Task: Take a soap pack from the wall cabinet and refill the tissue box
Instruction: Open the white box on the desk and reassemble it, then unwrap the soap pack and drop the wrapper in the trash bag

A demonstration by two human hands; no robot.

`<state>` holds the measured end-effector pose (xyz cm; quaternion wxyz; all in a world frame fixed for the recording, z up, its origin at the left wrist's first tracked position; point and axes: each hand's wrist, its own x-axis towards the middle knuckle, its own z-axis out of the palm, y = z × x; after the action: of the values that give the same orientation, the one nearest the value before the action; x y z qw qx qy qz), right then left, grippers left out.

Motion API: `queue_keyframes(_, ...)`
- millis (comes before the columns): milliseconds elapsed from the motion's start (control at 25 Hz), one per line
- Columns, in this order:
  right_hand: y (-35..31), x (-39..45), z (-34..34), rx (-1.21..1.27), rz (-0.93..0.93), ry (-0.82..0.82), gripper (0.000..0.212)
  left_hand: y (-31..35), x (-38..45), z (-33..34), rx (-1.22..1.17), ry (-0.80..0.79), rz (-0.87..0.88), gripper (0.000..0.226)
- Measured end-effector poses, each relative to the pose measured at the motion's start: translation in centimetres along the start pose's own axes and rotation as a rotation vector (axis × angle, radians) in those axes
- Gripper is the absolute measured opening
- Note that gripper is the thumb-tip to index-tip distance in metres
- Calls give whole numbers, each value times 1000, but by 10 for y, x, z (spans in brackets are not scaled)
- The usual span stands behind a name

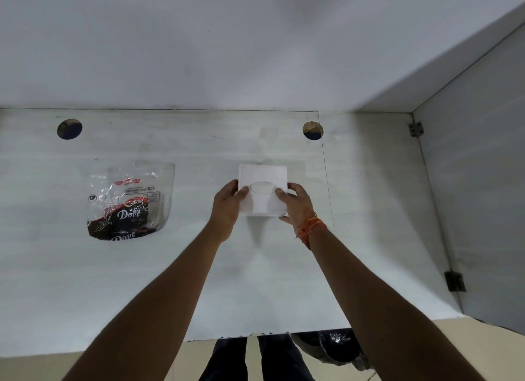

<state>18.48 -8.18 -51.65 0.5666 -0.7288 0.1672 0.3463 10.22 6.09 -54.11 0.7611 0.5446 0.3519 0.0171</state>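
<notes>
A white square tissue box with an oval slot on top sits on the pale cabinet shelf, near its middle. My left hand grips the box's left side, thumb on the top beside the slot. My right hand grips its right side, thumb on top too; an orange thread band circles that wrist. A clear plastic bag holding dark Dove soap packs lies on the shelf to the left, apart from both hands.
Two round holes pierce the shelf near the back wall. A side panel with two hinges closes the right. Below the shelf's front edge a black plastic bag lies on the floor.
</notes>
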Motion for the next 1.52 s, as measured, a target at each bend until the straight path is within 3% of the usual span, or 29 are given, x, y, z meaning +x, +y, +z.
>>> queue_keyframes(200,-35,40,19,-75,-29,32,35,31,46,21,186,117,-29,27)
queue_keyframes(360,-58,67,31,-99,8,-23,31,41,85,18,70,96,-88,12)
queue_keyframes(480,-62,83,33,-101,-47,11,31,46,99,18,182,132,-69,24)
queue_keyframes(600,-57,95,34,-111,-65,32,41,43,107,18,292,165,23,33)
queue_keyframes(760,-47,93,31,-215,-125,74,57,29,91,13,324,241,79,22)
queue_keyframes(840,-41,76,30,-225,-183,117,60,18,65,0,327,460,114,24)
queue_keyframes(960,-8,38,35,-198,-232,269,37,0,10,-37,54,990,-30,34)
queue_keyframes(1040,20,11,49,-173,-180,304,29,-12,-16,-70,-105,1165,-216,56)
queue_keyframes(1120,46,-6,62,-136,-85,275,28,-13,-25,-96,-325,1221,-336,84)
queue_keyframes(1200,58,-20,73,-135,-29,216,28,-2,-25,-109,-590,1191,-337,90)
queue_keyframes(1320,66,-33,79,-158,-9,154,27,19,-18,-120,-582,956,-256,56)
queue_keyframes(1400,67,-35,78,-169,-1,137,25,18,-19,-129,-79,877,-432,47)
queue_keyframes(1440,66,-36,76,-175,-1,134,24,11,-16,-133,-246,898,-431,40)
queue_keyframes(1480,65,-36,74,-180,-1,130,24,4,-16,-132,-591,848,-340,28)
queue_keyframes(1520,63,-36,72,-172,-4,121,26,0,-14,-128,-675,793,-277,13)
